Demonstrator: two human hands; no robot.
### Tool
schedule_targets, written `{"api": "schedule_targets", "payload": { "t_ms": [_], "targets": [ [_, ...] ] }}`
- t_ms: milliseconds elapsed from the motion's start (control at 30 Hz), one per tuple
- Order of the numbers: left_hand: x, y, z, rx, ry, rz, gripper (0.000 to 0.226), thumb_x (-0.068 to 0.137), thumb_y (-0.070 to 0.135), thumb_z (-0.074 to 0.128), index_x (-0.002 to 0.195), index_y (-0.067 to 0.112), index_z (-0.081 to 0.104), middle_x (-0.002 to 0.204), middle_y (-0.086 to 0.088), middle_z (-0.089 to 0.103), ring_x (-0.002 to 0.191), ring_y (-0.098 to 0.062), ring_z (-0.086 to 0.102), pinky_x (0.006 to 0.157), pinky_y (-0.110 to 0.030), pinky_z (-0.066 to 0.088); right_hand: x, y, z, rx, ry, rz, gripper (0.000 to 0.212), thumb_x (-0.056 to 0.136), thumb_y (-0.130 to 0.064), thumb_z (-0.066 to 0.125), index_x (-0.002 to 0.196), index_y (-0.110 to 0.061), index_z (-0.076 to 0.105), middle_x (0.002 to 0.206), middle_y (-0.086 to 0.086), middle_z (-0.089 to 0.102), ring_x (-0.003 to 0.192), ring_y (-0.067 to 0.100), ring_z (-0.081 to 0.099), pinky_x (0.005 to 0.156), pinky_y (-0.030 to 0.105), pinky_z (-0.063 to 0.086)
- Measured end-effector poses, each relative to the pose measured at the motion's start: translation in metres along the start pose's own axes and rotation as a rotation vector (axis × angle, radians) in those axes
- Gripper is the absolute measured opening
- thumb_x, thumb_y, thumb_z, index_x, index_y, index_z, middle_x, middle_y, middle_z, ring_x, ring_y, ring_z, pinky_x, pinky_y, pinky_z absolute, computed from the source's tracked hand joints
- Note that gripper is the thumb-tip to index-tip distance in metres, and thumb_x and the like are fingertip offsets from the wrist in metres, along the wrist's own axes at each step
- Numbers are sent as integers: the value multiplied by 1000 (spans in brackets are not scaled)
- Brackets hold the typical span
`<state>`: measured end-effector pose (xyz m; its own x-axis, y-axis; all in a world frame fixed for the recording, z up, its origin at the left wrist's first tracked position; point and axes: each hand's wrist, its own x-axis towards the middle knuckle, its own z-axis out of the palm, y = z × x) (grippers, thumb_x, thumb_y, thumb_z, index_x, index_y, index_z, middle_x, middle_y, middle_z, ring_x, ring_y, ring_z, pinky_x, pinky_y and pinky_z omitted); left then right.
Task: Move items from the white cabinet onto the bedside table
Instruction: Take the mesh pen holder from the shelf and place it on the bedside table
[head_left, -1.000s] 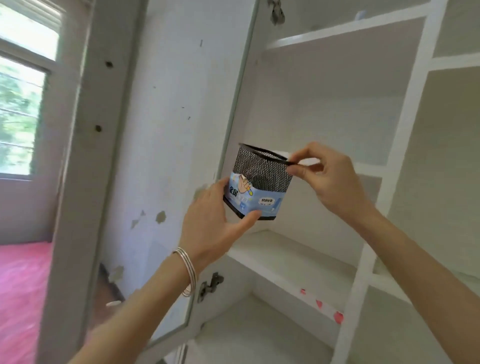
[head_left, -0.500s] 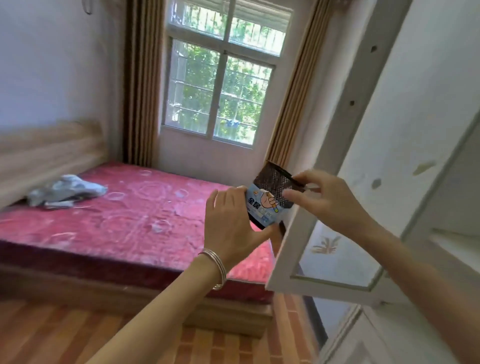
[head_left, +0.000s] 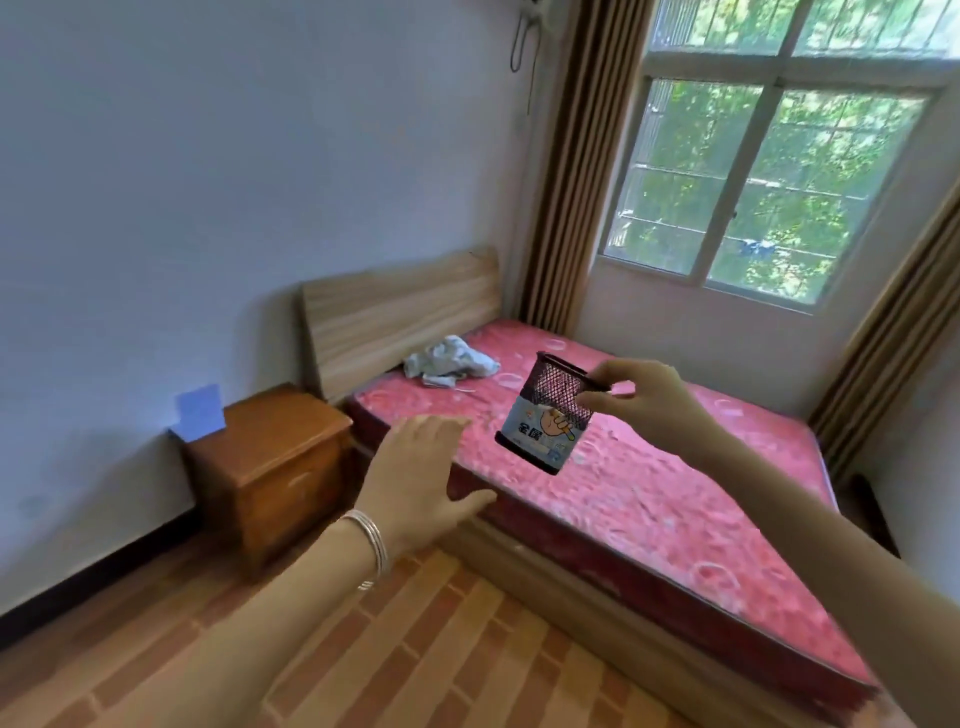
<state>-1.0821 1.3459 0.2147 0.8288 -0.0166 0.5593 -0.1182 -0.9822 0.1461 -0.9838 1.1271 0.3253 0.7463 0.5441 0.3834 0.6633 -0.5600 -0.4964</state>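
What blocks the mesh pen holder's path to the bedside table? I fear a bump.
Nothing fixed: only the open left hand lies between the mesh pen holder, pinched by the right hand, and the bedside table.

Far left, against the wall (head_left: 208, 182): bedside table (head_left: 270, 447), just beside the headboard (head_left: 400, 312) to its right. At the table's back left corner, leaning on the wall: sheet of paper (head_left: 200, 413). Right of the table: bed (head_left: 649, 499), head end at the same wall, long side running towards the near right. On the bed, near the headboard: crumpled cloth (head_left: 449, 361). Behind the bed: window (head_left: 769, 171), left curtain (head_left: 571, 171) beside the headboard, right curtain (head_left: 893, 332) at the far side. In front, over the bed's near edge: mesh pen holder (head_left: 550, 415), tilted, pinched at the rim by the right hand (head_left: 644, 400); left hand (head_left: 421, 478) lower left of it, apart, between holder and table.
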Motion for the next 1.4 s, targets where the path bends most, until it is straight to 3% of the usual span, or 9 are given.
{"api": "schedule_targets", "payload": {
  "t_ms": [200,267,333,400,633,933,1200,1333,1400],
  "targets": [
    [-11,-117,-32,67,-44,39,65,79,59,44,123,13,57,111,-4,62,103,-23,57,86,-36,48,74,-51,83,-32,-52,-127,14,75,-4,73,90,-4,70,82,4,64,80,20,57,87,41,47],
    [-21,-149,-33,81,-42,-1,62,80,58,44,122,15,59,111,-1,63,104,-21,57,87,-36,48,99,-64,112,-64,-56,-171,17,75,-6,74,91,-3,71,85,7,67,79,18,56,83,30,46],
    [-33,-181,-30,108,-67,-73,62,81,58,40,123,16,59,113,-1,62,107,-21,56,90,-38,47,121,-77,141,-82,-77,-189,17,75,-8,74,92,-4,72,86,8,69,77,16,53,70,6,38],
    [-44,-213,-25,165,-101,-129,62,81,59,38,121,16,60,112,-3,63,106,-24,57,90,-40,47,141,-89,169,-82,-111,-201,18,76,-9,74,93,-4,72,87,8,69,77,16,53,62,0,31],
    [-60,-299,-5,227,-139,-287,56,80,55,38,112,20,67,102,-1,68,93,-21,63,79,-36,50,204,-102,268,18,-292,-238,18,77,-12,73,95,-7,71,86,2,67,79,13,55,74,20,41],
    [-14,-401,64,249,-124,-444,44,76,44,44,102,21,71,93,6,67,87,-15,63,76,-32,51,332,-65,386,104,-457,-301,17,78,-15,72,95,-10,70,82,-5,62,74,4,54,65,1,35],
    [76,-492,92,295,-115,-588,47,75,44,41,101,19,72,91,5,69,84,-16,66,68,-32,54,481,-64,448,88,-547,-452,17,76,-17,75,90,-8,71,82,-3,55,70,7,49,62,6,35],
    [94,-529,101,303,-126,-649,46,76,43,40,99,18,72,91,5,70,84,-16,66,67,-31,54,525,-71,484,104,-564,-478,19,77,-17,74,93,-9,71,90,5,62,81,15,55,70,23,41],
    [100,-553,108,296,-133,-684,47,77,43,39,99,18,72,91,5,70,83,-16,66,67,-31,54,543,-71,506,94,-593,-509,17,76,-16,74,91,-10,71,88,3,61,82,14,54,67,19,36]
  ]
}}
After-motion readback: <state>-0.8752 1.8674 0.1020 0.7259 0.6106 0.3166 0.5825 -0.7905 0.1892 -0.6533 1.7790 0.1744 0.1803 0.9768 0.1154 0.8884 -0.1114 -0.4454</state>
